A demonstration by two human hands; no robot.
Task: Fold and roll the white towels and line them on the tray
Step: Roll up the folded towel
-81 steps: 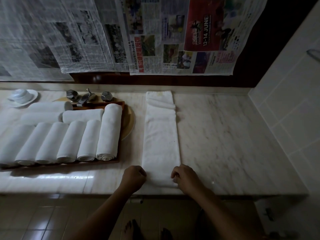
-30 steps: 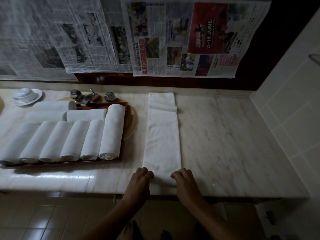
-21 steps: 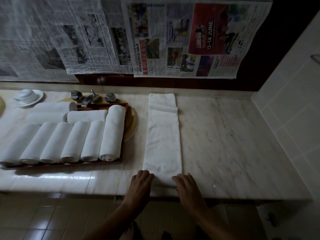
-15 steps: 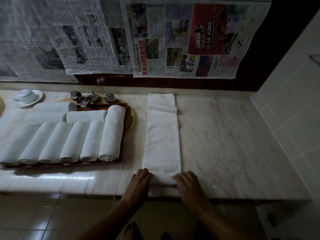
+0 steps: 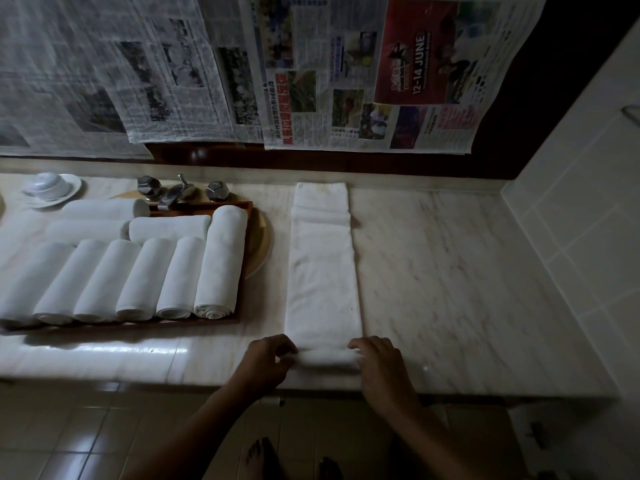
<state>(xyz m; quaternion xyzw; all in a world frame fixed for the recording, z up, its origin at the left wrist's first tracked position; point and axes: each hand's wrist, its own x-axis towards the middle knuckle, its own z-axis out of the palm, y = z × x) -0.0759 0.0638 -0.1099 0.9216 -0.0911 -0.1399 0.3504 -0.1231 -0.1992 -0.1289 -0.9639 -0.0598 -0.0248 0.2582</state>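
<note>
At the counter's [image 5: 467,271] front edge, the towel's [image 5: 323,271] near end, flat a moment ago, now curls into a first turn (rolling has begun), the left hand [image 5: 268,358] and right hand [image 5: 377,362] each pinching one end.

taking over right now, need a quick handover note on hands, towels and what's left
Left hand: grips the near-left end of the folded towel.
Right hand: grips its near-right end.
The towel lies as a long strip on the counter, right of the tray; only a first turn is rolled at the near end.
Done: rolled towels lined on the tray; this one folded.
Left: roll it to the far end and set it beside the others.
</note>
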